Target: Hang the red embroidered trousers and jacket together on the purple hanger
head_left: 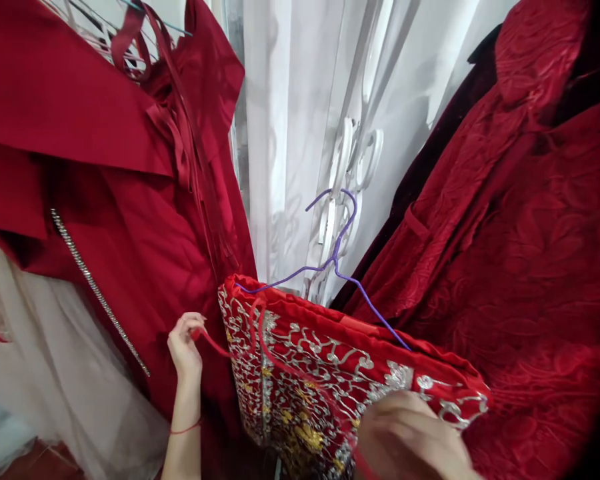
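**Embroidered red garment on its hanger, loop in my fingers**

Red dresses fill most of what I see: a satin one (105,220) on my left with a line of sparkling trim (97,290) running down it, and a heavy patterned red gown (520,253) on my right. Between them hangs a white curtain (290,133) with a white scrolled grille behind it.

In front of me, low and centre, is the piece I am working on: a red garment thick with silver and gold embroidery (320,373). It is already draped over a purple wire hanger (337,257), whose hook stands free in the air, caught on nothing. So the garment sits on the hanger, but by my judgement the hanger is not yet up on any rail, and the thin red strap (215,343) is not yet settled.

My left hand (185,350) is beside the garment's left edge, fingers pinched together on that strap, which runs taut from my fingertips to the cloth. My right hand (410,437) is close to the camera and blurred, lying against the lower embroidered front; whether it grips the fabric or only rests there, I cannot tell. A red thread circles my left wrist (186,429).
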Demonstrator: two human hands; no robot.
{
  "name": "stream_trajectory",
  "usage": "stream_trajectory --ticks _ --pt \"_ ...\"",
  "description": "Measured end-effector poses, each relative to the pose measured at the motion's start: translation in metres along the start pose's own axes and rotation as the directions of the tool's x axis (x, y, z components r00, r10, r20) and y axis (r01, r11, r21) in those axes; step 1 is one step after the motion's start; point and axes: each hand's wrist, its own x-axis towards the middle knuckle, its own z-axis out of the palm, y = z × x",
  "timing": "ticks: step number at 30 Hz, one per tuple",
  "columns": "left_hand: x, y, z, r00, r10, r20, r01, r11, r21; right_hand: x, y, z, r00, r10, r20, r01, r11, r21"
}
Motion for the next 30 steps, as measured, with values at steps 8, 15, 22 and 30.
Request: stream_trajectory --ticks 8,15,22,30 --pt "-0.037 0.037 0.041 0.783 0.205 0.587 -0.347 0.927 0.14 0.016 -0.021 0.105 0.924 0.085 0.373 -0.053 0.994 -0.097" --pt "-0.04 0.052 0.069 0.602 0.259 0.756 -0.596 0.776 0.208 0.018 -0.019 0.114 0.879 0.038 0.475 0.104 0.957 -0.27" --pt "-0.054 0.05 0.064 0.617 0.234 0.751 -0.606 0.75 0.265 0.009 -0.011 0.104 0.821 -0.113 0.559 0.35 0.874 -0.337" --pt "-0.058 0.041 0.071 0.69 0.254 0.678 -0.578 0.758 0.304 0.015 -0.007 0.114 0.837 -0.109 0.537 0.337 0.875 -0.347"
